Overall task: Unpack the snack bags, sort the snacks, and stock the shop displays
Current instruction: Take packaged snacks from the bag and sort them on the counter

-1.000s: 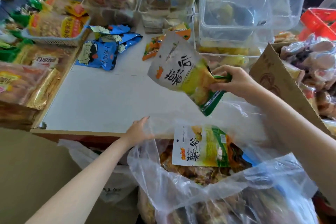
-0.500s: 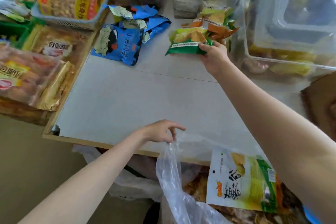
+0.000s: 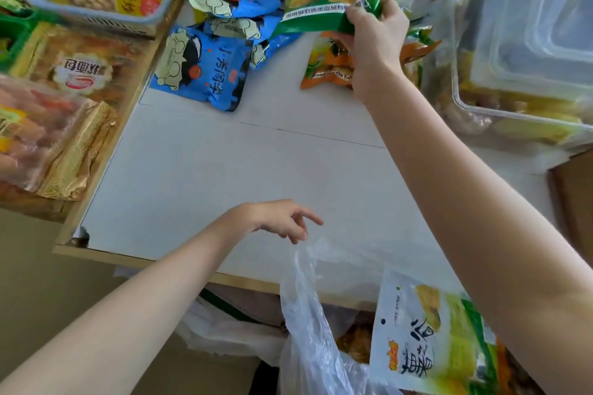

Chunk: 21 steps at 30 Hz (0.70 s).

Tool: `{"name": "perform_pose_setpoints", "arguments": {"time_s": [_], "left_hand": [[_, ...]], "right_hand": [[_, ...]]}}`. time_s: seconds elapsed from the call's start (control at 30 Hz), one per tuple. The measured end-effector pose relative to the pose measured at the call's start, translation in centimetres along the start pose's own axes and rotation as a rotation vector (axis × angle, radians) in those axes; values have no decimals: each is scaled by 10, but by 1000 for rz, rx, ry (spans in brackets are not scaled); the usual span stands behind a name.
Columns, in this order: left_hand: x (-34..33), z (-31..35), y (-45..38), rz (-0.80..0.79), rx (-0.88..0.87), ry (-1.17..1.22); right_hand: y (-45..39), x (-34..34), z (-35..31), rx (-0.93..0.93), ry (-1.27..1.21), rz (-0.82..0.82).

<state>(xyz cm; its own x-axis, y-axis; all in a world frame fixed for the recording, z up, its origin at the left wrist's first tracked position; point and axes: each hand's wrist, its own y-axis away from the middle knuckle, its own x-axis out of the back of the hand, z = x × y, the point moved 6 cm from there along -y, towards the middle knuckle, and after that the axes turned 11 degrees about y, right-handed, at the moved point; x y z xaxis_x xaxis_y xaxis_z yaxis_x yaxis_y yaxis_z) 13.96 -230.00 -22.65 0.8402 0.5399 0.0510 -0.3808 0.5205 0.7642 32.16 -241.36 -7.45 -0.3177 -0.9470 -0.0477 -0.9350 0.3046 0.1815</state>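
The white table (image 3: 224, 176) is lying under both hands, serving as the sorting surface. Just toward the person from the left hand (image 3: 276, 218), the clear plastic sack (image 3: 308, 324) is hanging at the table edge, with another white-and-green packet (image 3: 426, 337) waiting inside it. The left hand's fingers are hanging loosely curled above the sack's rim (contact cannot be confirmed), probably to keep it accessible. The right hand (image 3: 375, 38) is pinching a green snack packet (image 3: 324, 3) above the orange packets (image 3: 330, 64), apparently grouping like flavours; blue packets (image 3: 205, 70) are lying to its left.
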Motion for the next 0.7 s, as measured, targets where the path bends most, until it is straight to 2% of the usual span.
{"name": "perform_pose_setpoints", "arguments": {"time_s": [0.07,0.17,0.23,0.27,0.37,0.5,0.6,0.7], "left_hand": [[16,2,3,147,-22,70],[37,0,8,365,-49,121],[45,-3,11,448,-66,151],[45,-5,12,463,-70,165],[38,-8,14,467,-72,186],[20,-5,19,434,-64,176],[4,3,24,426,-70,156],[-22,14,31,410,-95,117]], "right_hand": [[-24,6,3,-47,30,75],[-60,36,11,-114,155,298],[-74,63,20,-171,186,394],[-79,72,24,-201,156,391],[-79,81,29,-272,54,241],[-40,86,26,-279,-58,192],[6,109,26,-284,71,92],[59,145,30,-299,300,-47]]}}
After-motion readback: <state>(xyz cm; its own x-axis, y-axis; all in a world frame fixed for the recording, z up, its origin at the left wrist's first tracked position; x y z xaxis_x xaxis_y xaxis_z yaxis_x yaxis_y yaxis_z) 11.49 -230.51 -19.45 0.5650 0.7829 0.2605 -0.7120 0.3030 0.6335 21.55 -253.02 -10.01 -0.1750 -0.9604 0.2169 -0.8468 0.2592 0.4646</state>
